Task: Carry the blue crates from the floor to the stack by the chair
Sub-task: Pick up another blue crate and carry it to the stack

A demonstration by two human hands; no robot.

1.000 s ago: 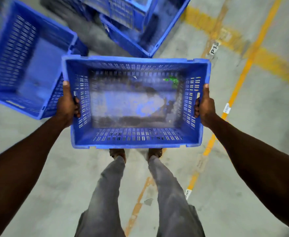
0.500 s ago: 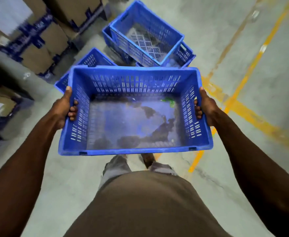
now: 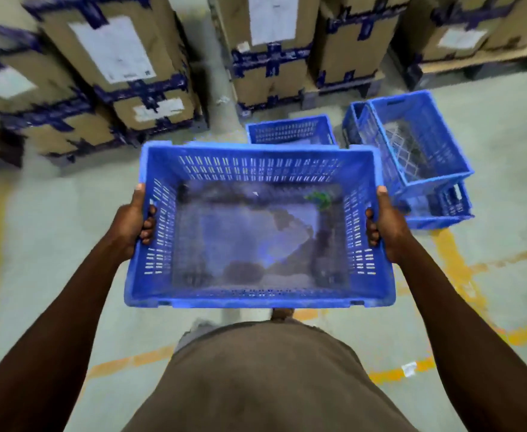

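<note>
Now you hold a crate (image 3: 259,226) above the floor (image 3: 53,244), your left hand (image 3: 131,224) gripping its left wall, your right hand (image 3: 387,226) its right. Beyond it, more crates (image 3: 418,157) sit before boxes (image 3: 271,51).

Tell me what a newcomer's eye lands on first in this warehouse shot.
First, the big blue crate held at centre frame, the left hand and right hand gripping its side walls. Next, the other blue crates on the floor beyond it to the right. Behind them, blurred cardboard boxes with blue tape fill the top of the view.
</note>
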